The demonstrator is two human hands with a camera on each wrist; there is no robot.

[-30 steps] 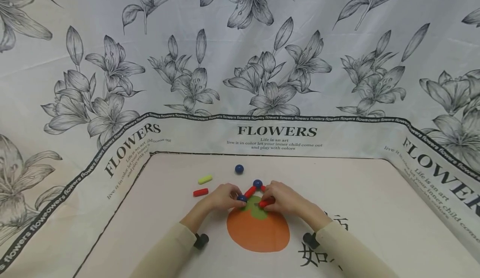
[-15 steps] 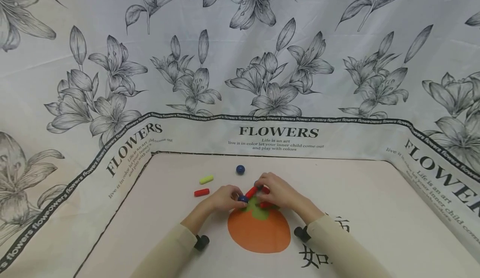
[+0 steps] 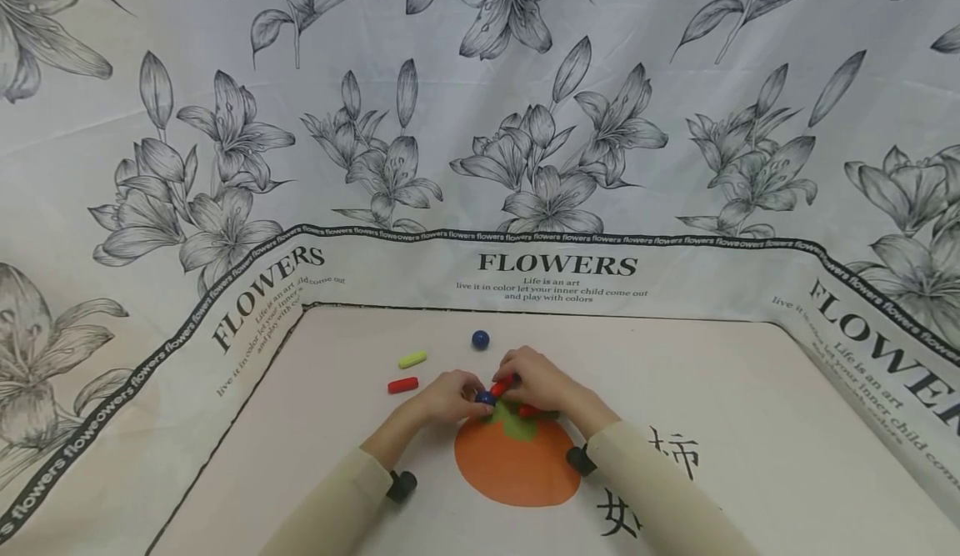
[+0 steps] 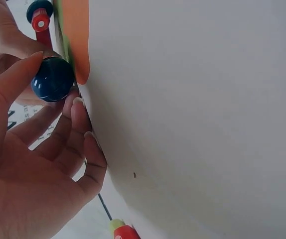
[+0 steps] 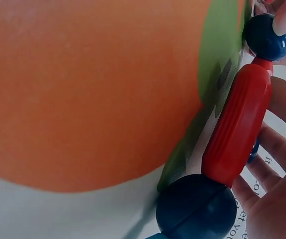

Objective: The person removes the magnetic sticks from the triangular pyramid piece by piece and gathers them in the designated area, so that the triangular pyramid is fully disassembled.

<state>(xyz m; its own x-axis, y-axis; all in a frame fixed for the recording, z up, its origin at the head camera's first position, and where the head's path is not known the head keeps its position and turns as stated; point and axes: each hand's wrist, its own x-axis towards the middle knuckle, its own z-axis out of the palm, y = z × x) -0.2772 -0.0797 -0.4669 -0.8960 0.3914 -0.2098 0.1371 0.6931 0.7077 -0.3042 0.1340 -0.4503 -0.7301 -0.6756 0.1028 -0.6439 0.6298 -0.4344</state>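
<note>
Near left hand, red rod, yellow rod, blue ball

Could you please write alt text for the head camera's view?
A person's left hand pinches a blue ball and the right hand holds a red stick beside it, at the top of a printed orange fruit on pale cloth. Another blue ball, a yellow stick and another red stick lie nearby.
</note>
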